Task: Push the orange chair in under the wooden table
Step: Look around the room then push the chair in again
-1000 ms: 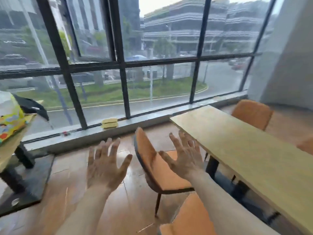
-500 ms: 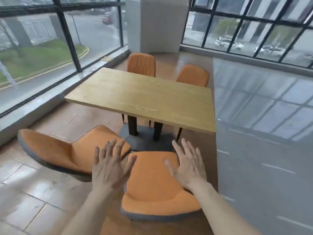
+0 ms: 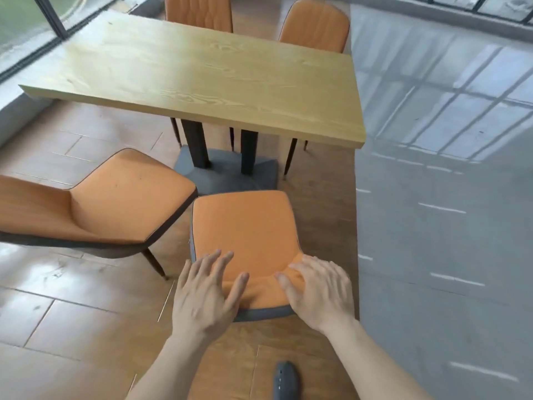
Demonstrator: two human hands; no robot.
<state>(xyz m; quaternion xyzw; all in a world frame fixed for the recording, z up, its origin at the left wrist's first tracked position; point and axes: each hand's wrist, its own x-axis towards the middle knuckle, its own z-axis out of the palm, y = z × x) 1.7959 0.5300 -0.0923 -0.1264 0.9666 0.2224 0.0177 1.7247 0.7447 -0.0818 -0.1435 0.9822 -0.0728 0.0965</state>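
Half a second ago both hands hovered spread above the seat; now they have come down onto the backrest top of the orange chair. The left hand lies over the backrest's left corner with fingers fanned wide, and the right hand rests on the right corner, fingers spread and curling over the padded edge. Neither is closed around anything; they are flat, pressing palms. To my eye that means the reach is finished and the push itself is about to start, with none of the travel done yet.

The chair stands directly ahead of the hands, seat pointing away from them toward the wooden bench. Its front edge sits short of the bench's near edge and close above the dark pedestal base, so the seat is entirely out in the open.

A second orange chair lies ahead and to the left of the left hand, turned at an angle, its corner almost touching the target seat; whether they actually touch I cannot tell.

The target chair's legs are hidden under its seat, and the palms' contact is covered by the hands themselves. A grey shoe below the right hand is cut off by the frame, and two far chairs show only their backs.
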